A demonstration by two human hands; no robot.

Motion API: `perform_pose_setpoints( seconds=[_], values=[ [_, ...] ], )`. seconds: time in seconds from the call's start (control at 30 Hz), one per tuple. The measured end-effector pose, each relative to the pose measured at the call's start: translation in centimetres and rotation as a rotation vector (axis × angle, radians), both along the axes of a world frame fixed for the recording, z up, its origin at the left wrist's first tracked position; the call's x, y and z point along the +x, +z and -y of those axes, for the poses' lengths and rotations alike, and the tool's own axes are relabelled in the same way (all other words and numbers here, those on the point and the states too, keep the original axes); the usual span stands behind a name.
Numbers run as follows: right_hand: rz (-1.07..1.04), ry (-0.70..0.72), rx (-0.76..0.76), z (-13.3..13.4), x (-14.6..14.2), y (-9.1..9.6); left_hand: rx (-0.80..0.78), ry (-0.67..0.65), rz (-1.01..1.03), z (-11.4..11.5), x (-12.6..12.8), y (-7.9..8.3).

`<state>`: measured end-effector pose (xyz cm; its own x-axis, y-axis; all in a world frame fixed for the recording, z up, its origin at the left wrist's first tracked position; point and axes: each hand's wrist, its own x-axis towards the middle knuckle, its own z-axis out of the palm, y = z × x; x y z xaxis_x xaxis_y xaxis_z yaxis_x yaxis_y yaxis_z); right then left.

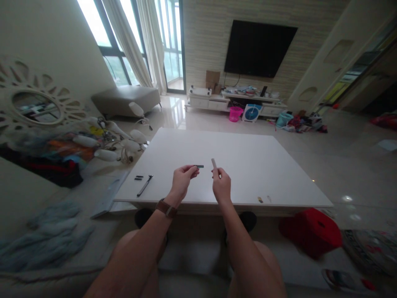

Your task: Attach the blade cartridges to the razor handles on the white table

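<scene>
My left hand (182, 180) is closed in a pinch over the white table (242, 157), gripping a small dark flat strip (200, 166) that points right. Just across from it, my right hand (221, 184) is wrapped round a pale slim stick (214, 163), whose upper end sticks up and leans left. A gap separates the strip from the stick. On the table left of my hands lies a slim dark-grey tool with a wider head (145, 186), much like a razor. Beside that tool are two small black pieces (138, 178).
Near the table's front right edge lie a small yellow-and-dark piece (260, 199) and a clear scrap (269, 198). A red stool-like object (312, 232) stands by the right corner. White lamp shades (107, 155) crowd the table's left side.
</scene>
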<state>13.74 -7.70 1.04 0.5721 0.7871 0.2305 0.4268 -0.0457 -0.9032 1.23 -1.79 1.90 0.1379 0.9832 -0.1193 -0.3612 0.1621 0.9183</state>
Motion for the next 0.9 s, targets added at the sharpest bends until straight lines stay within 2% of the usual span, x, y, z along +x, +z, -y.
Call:
perform_pose_setpoints(
  seconds=[0.13,0.17,0.23,0.3,0.47,0.67,0.73,0.77,0.83,0.9],
  values=[
    [0.01,0.251,0.012,0.2,-0.3,0.1,0.013,-0.024,0.002,0.1,0.0,0.3],
    [0.053,0.249,-0.014,0.3,-0.3,0.1,0.019,-0.021,-0.003,0.1,0.0,0.3],
    [0.117,0.133,-0.043,0.3,-0.2,0.1,0.021,-0.01,-0.01,0.2,0.0,0.4],
    [0.074,0.036,-0.005,0.2,-0.1,0.2,0.017,-0.01,-0.01,0.2,0.0,0.4],
    [-0.212,0.171,0.159,-0.2,-0.6,0.0,0.042,-0.1,-0.045,0.5,0.0,0.6],
    [-0.264,0.174,0.183,-0.5,-1.1,-0.7,0.127,-0.2,-0.243,0.3,0.0,0.4],
    [-0.269,0.118,0.173,-0.6,-1.0,-0.9,0.217,-0.131,-0.342,0.6,-0.2,1.1],
    [-0.285,0.089,0.173,-0.7,-0.9,-1.0,0.303,-0.056,-0.394,1.1,-0.3,1.9],
    [-0.321,0.052,0.171,-0.9,-0.9,-1.1,0.561,0.177,-0.477,2.8,-0.6,4.2],
    [-0.334,0.047,0.161,-0.9,-1.1,-1.1,0.827,0.365,-0.405,5.3,-1.0,6.9]
  ],
)
